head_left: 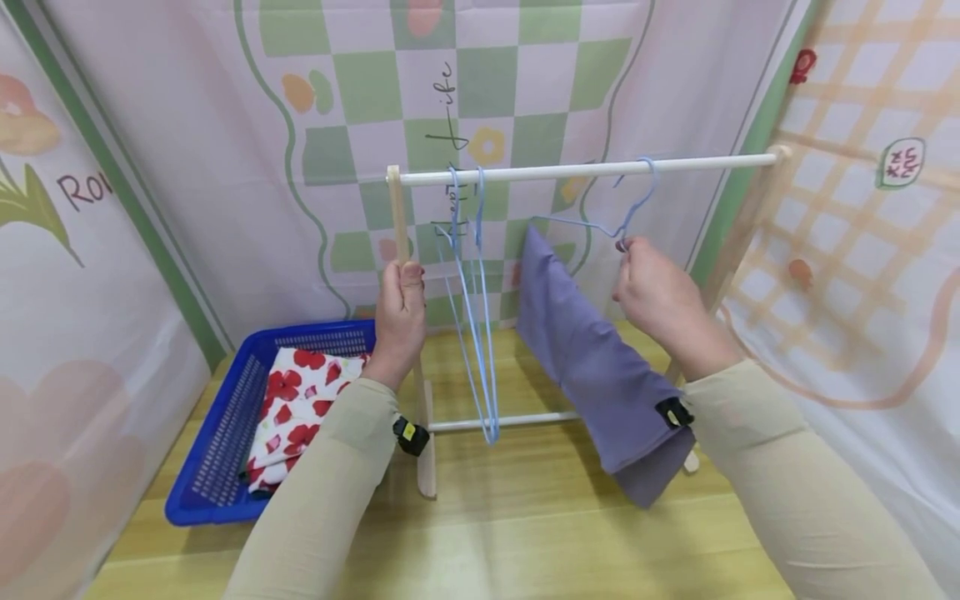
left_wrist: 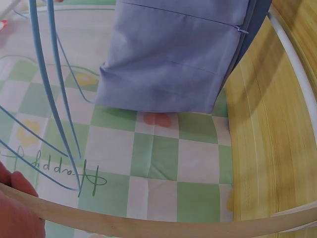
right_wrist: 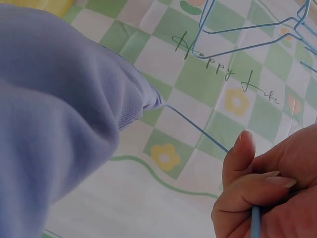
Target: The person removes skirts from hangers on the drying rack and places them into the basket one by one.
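My left hand (head_left: 397,321) grips the left wooden post (head_left: 400,212) of a small clothes rack, just below the top rail (head_left: 540,173). With my right hand (head_left: 660,292) I hold a blue wire hanger (head_left: 633,207) below its hook, which overlaps the rail in the head view. Draped from this hanger is a purple cloth item (head_left: 577,350), slanting down toward my right forearm. A small zipper pull (left_wrist: 241,30) shows on the cloth in the left wrist view. In the right wrist view, one hanger arm (right_wrist: 195,126) runs from the cloth's corner to my curled fingers (right_wrist: 242,198).
Bare blue hangers (head_left: 480,333) hang near the rack's left end. A blue basket (head_left: 217,467) left of the rack holds a white cloth with red flowers (head_left: 300,408). The rack has a lower bar (head_left: 517,422) above the wooden table (head_left: 540,542). A patterned curtain (head_left: 487,83) stands behind.
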`<state>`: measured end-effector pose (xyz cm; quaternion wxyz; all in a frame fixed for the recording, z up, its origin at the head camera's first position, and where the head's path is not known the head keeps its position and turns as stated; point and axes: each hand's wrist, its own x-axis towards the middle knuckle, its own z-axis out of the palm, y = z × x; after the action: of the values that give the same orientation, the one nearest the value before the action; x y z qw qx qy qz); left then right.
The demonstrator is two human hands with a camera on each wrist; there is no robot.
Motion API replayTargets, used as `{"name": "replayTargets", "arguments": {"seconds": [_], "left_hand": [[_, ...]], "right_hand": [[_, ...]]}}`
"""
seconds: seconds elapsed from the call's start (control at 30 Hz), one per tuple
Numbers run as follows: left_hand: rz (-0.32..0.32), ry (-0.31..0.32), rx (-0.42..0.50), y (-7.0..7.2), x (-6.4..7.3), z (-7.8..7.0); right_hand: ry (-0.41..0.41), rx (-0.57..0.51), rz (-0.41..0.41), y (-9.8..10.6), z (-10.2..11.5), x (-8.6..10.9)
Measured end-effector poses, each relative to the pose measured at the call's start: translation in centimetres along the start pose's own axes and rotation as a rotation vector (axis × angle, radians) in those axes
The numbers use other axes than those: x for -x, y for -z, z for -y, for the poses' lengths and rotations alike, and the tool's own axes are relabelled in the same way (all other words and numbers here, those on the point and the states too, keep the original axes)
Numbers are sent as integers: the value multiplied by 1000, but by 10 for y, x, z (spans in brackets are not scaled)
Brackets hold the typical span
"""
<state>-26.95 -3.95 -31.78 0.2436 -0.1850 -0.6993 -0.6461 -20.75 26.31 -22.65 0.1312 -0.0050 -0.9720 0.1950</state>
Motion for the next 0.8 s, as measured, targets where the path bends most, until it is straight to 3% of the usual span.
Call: {"name": "replayTargets", "arguments": {"seconds": [0.47, 0.8], "left_hand": [[-8, -22, 7, -1, 1, -1], [-11, -29, 1, -1, 0, 1]], "right_hand": [[24, -16, 6, -6, 16, 2], [68, 12, 99, -3, 26, 1]]}}
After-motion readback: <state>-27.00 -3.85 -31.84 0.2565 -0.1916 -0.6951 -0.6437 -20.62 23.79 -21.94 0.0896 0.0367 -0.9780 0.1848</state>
